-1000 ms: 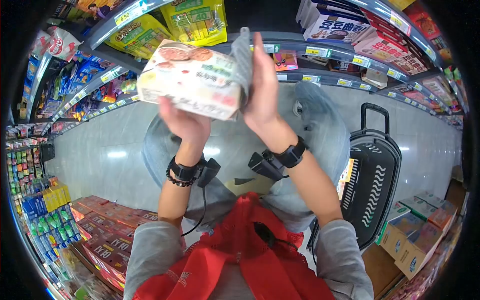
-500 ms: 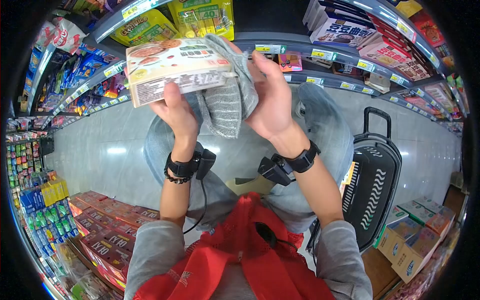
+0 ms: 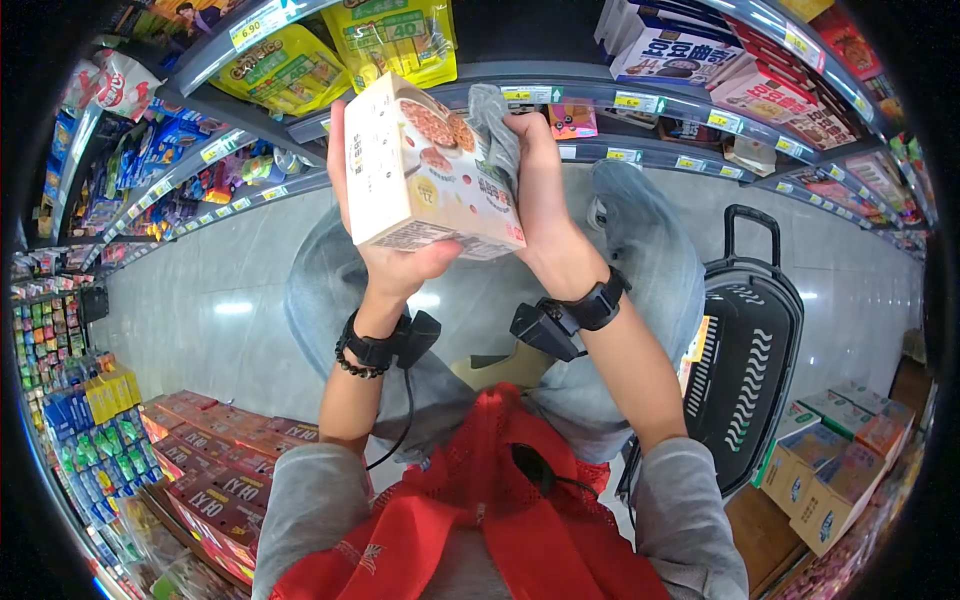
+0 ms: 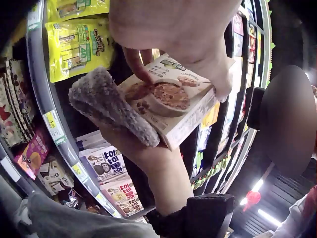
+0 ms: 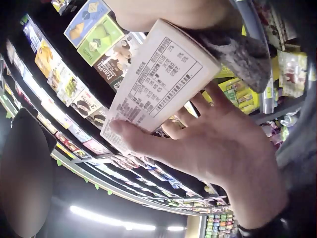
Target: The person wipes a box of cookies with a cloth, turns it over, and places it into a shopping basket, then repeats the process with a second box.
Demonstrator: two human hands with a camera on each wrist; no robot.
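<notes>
The left hand's (image 3: 388, 266) fingers are clamped on a printed box (image 3: 440, 170), thumb along its lower edge, seemingly to steady it tilted. Just across the box, the right hand (image 3: 546, 195) holds a grey cloth (image 3: 492, 125) against its side, probably to keep the two in contact; its fingers are mostly hidden, so their closure cannot be told. Beyond the fingers hang yellow packets (image 3: 393, 45); a black basket (image 3: 796, 345) stands well apart, rightward.

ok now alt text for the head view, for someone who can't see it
In a shop aisle, a person's left hand grips a pale food box, with a grey cloth between the box and the right hand. Yellow snack packs sit on the shelf ahead, and a black basket stands at the right.
</notes>
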